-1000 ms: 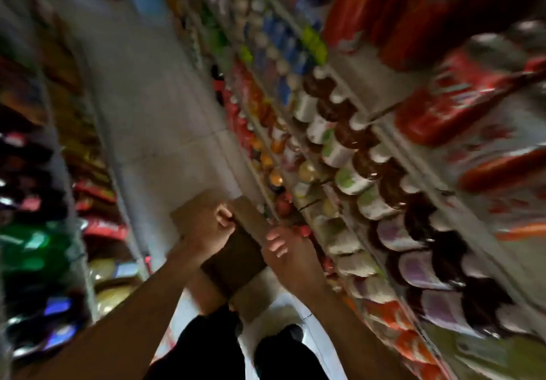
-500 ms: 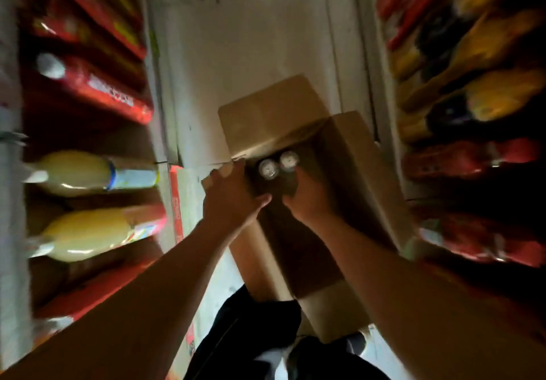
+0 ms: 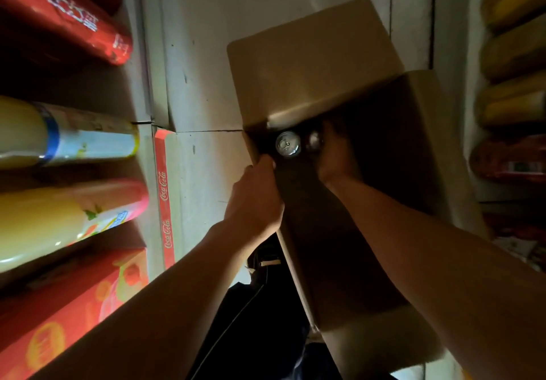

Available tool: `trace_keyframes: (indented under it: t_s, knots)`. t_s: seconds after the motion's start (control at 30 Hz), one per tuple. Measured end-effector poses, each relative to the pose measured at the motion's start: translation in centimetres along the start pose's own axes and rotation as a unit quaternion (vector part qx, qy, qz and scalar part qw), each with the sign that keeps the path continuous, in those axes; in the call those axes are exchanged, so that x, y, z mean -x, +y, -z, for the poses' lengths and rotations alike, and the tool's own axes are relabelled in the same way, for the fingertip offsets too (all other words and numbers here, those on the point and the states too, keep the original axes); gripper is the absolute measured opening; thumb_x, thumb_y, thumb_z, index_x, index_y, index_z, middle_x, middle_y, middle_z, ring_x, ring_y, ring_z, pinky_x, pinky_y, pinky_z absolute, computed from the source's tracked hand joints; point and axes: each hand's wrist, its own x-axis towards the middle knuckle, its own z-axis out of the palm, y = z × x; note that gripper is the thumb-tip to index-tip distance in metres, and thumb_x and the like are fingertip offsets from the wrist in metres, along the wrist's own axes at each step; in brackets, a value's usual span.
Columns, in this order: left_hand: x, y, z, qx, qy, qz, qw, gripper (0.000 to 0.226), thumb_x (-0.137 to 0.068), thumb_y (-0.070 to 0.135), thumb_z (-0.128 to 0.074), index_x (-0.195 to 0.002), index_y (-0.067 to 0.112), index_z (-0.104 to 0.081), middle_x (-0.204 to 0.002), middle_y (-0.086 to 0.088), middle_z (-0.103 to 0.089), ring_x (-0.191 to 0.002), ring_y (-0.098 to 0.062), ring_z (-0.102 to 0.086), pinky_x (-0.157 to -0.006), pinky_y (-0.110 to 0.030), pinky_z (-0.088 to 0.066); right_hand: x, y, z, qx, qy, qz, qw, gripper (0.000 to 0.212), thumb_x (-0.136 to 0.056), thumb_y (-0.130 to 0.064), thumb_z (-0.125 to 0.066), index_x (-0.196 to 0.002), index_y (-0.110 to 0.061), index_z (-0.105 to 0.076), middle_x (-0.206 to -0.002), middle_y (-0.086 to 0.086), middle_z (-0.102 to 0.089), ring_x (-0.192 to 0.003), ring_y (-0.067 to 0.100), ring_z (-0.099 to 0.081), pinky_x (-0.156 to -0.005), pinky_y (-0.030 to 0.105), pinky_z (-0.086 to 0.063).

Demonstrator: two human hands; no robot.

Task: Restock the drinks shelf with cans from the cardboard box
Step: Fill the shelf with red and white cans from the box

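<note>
**Two cans showing inside the box as both hands are working at it**

Two can tops are showing in the dark far corner of the cardboard box [image 3: 310, 63], which is standing open on the pale floor [image 3: 206, 54] of a narrow aisle. The nearer can [image 3: 287, 144] is sitting upright with its silver lid and pull tab facing the camera. A second can [image 3: 313, 140] is standing just beside it, to its right, partly hidden by fingers.

The right hand [image 3: 336, 158] is reaching down into the box, and its fingers are curling around the second can; how firmly it is being held is too dark to tell. The left hand [image 3: 255, 199] is clenching the near left wall of the box, fingers wrapping over the cardboard edge close to the first can. One broad flap of the box is folding outward and away from the person, catching the light.

Dark trousers [image 3: 251, 320] are filling the space below the box, at the bottom of the view.

On the left, a shelf is holding large bottles lying toward the camera: a red-labelled bottle [image 3: 68, 16] at the top, a pale yellow bottle [image 3: 59, 134] beneath it, and an orange-yellow bottle [image 3: 65, 223] lower down. An orange carton [image 3: 74, 314] is sitting below those. A red Coca-Cola strip [image 3: 165, 196] is running along the shelf's edge beside the floor. On the right, blurred yellow bottles [image 3: 514, 40] are lining the opposite shelf.
</note>
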Motion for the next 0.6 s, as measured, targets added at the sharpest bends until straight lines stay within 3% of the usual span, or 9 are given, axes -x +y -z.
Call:
trace_keyframes:
  t_s: [0.07, 0.2, 0.3, 0.37, 0.43, 0.53, 0.6]
  knots:
    - [0.1, 0.1, 0.2, 0.007, -0.008, 0.004, 1.0, 0.038, -0.084, 0.003, -0.045, -0.114, 0.025, -0.044, -0.109, -0.008, -0.058, -0.097, -0.033, -0.059, -0.079, -0.034, -0.04, 1.6, 0.0, 1.9, -0.045, 0.003, -0.012, 0.999, 0.064, -0.072, -0.018, -0.077, -0.131, -0.021, -0.051, -0.124, 0.01, -0.064, -0.11, 0.03, -0.063, -0.088, 0.032, -0.049]
    - [0.0, 0.6, 0.8, 0.011, -0.102, 0.06, 0.993, 0.049, -0.091, 0.016, -0.053, -0.133, 0.028, -0.03, -0.123, -0.017, -0.052, -0.107, -0.039, -0.058, -0.081, -0.034, -0.041, 6.9, -0.9, 9.5, -0.119, 0.051, -0.008, 0.992, 0.057, -0.059, -0.027, -0.087, -0.109, -0.022, -0.06, -0.1, -0.004, -0.07, -0.092, 0.013, -0.066, -0.076, 0.024, -0.051]
    - [2.2, 3.8, 3.6, 0.056, -0.167, 0.097, 0.98, 0.107, -0.074, 0.036, -0.081, -0.151, 0.022, -0.008, -0.152, -0.018, -0.026, -0.135, -0.035, -0.038, -0.101, -0.033, -0.041, 11.9, -3.0, 17.7, -0.203, 0.089, 0.003, 0.975, 0.053, -0.059, -0.025, -0.086, -0.106, -0.022, -0.062, -0.097, -0.011, -0.067, -0.089, 0.004, -0.065, -0.08, 0.021, -0.054]
    - [4.3, 7.1, 6.5, 0.071, -0.144, -0.006, 0.987, 0.127, -0.057, 0.039, -0.092, -0.152, 0.019, -0.011, -0.155, -0.011, -0.023, -0.14, -0.026, -0.032, -0.11, -0.03, -0.034, 14.8, -5.1, 23.2, -0.25, 0.103, 0.0, 0.963, 0.055, -0.06, -0.023, -0.088, -0.108, -0.025, -0.062, -0.1, -0.014, -0.068, -0.092, 0.002, -0.066, -0.083, 0.025, -0.056]
    - [8.1, 11.8, 10.4, 0.094, -0.137, -0.158, 0.973, 0.125, -0.047, 0.038, -0.096, -0.149, 0.02, -0.025, -0.15, -0.001, -0.037, -0.135, -0.015, -0.04, -0.113, -0.032, -0.036, 18.2, -7.7, 29.7, -0.276, 0.114, 0.016, 0.954, 0.053, -0.06, -0.022, -0.089, -0.106, -0.025, -0.062, -0.097, -0.013, -0.068, -0.091, 0.004, -0.067, -0.081, 0.028, -0.057]
    - [16.0, 20.1, 16.8, 0.095, -0.147, -0.286, 0.942, 0.105, -0.047, 0.037, -0.097, -0.138, 0.021, -0.046, -0.125, 0.01, -0.06, -0.108, 0.004, -0.057, -0.095, -0.01, -0.042, 24.3, -12.0, 39.8, -0.319, 0.143, 0.034, 0.936, 0.045, -0.063, -0.008, -0.087, -0.101, -0.015, -0.064, -0.09, 0.004, -0.07, -0.083, 0.02, -0.069, -0.072, 0.035, -0.059]
    - [21.0, 24.8, 20.3, 0.112, -0.123, -0.321, 0.932, 0.075, -0.052, 0.027, -0.096, -0.118, 0.019, -0.061, -0.102, 0.012, -0.069, -0.087, 0.008, -0.064, -0.078, -0.008, -0.046, 28.0, -14.6, 45.3, -0.339, 0.151, 0.056, 0.927, 0.043, -0.065, -0.001, -0.085, -0.101, -0.012, -0.064, -0.09, 0.01, -0.071, -0.083, 0.027, -0.07, -0.073, 0.042, -0.06]
